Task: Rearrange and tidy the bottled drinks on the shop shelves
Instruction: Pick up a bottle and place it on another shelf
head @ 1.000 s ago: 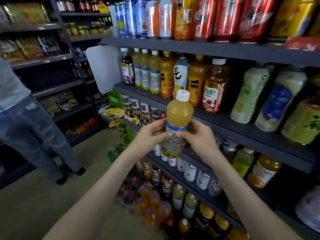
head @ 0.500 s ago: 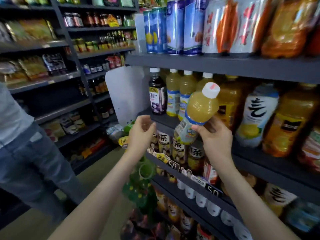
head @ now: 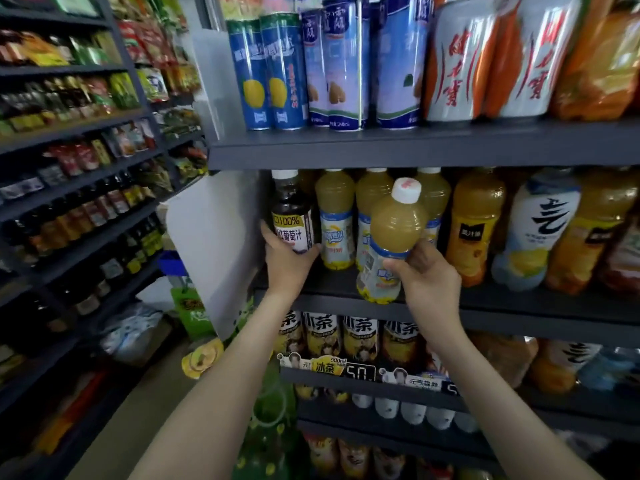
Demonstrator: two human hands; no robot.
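Observation:
My right hand point(head: 427, 278) grips a yellow juice bottle point(head: 394, 233) with a white cap, held tilted in front of the middle shelf point(head: 519, 306). My left hand point(head: 285, 259) wraps around the base of a dark grape juice bottle point(head: 291, 213) that stands at the shelf's left end. Behind the held bottle stand matching yellow juice bottles point(head: 336, 216) in a row. To their right are orange juice bottles point(head: 474, 223) and a white-labelled bottle point(head: 536, 230).
Tall blue and white cans point(head: 332, 64) fill the upper shelf point(head: 415, 147). Iced tea bottles point(head: 360, 337) stand on the shelf below with price tags along its edge. A white end panel point(head: 211, 251) borders the shelves on the left. More stocked shelves point(head: 76, 168) line the aisle's left side.
My left hand has reached up from open air and taken hold of the grape juice bottle. My right hand has kept the yellow bottle and brought it closer to the shelf row.

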